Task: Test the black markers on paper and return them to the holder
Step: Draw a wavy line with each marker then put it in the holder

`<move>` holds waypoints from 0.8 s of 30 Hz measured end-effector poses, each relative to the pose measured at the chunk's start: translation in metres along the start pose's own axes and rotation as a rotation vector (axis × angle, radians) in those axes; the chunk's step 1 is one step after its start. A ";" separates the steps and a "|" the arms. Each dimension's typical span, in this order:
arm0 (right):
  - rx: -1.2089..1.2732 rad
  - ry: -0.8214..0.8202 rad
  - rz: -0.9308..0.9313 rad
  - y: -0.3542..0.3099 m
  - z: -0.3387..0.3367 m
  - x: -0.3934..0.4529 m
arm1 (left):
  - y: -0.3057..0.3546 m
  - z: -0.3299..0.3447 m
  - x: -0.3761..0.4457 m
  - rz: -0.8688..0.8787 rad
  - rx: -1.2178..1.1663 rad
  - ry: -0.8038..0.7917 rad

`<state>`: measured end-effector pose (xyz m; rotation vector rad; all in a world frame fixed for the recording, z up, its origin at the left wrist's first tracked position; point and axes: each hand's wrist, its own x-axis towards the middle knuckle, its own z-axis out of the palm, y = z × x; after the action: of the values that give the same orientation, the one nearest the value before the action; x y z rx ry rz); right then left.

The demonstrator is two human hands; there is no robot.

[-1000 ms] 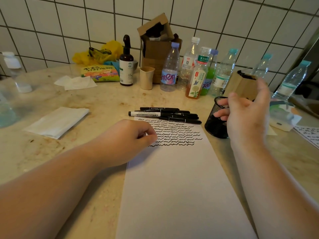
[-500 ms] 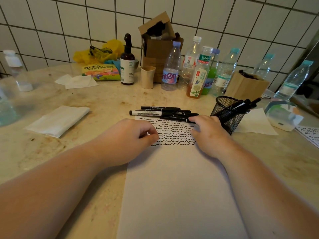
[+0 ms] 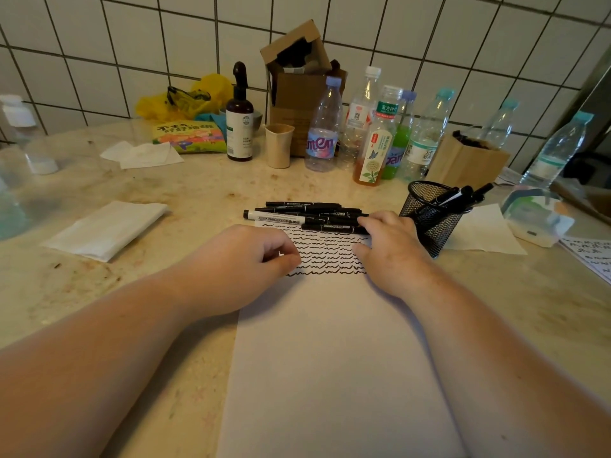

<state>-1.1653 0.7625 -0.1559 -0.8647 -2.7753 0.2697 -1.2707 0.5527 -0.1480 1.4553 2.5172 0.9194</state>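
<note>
A white sheet of paper (image 3: 330,358) lies in front of me, its top covered in rows of black squiggles. Several black markers (image 3: 307,214) lie side by side just beyond the paper's top edge. A black mesh holder (image 3: 429,223) stands to their right with a few markers (image 3: 463,195) leaning in it. My left hand (image 3: 244,259) rests as a loose fist on the paper's upper left. My right hand (image 3: 390,249) lies on the paper's upper right, fingertips touching the nearest marker's right end; a firm grip is not visible.
Bottles (image 3: 377,133), a brown pump bottle (image 3: 239,120), a beige cup (image 3: 279,145) and cardboard boxes (image 3: 297,87) line the tiled wall. A folded tissue (image 3: 105,229) lies left, a napkin (image 3: 486,231) and a plastic container (image 3: 535,216) right of the holder.
My right hand came down from beside the holder to the paper, then reached forward to the right end of the marker pile. The left hand stayed put.
</note>
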 end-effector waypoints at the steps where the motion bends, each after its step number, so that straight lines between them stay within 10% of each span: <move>1: -0.002 -0.007 -0.013 0.000 0.000 0.000 | 0.000 0.000 0.000 0.003 0.004 -0.003; 24: -0.003 0.070 -0.007 -0.001 -0.001 0.001 | 0.004 -0.002 -0.002 -0.035 -0.016 -0.005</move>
<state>-1.1659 0.7625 -0.1546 -0.8488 -2.7144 0.2295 -1.2672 0.5520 -0.1444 1.4021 2.5176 0.9271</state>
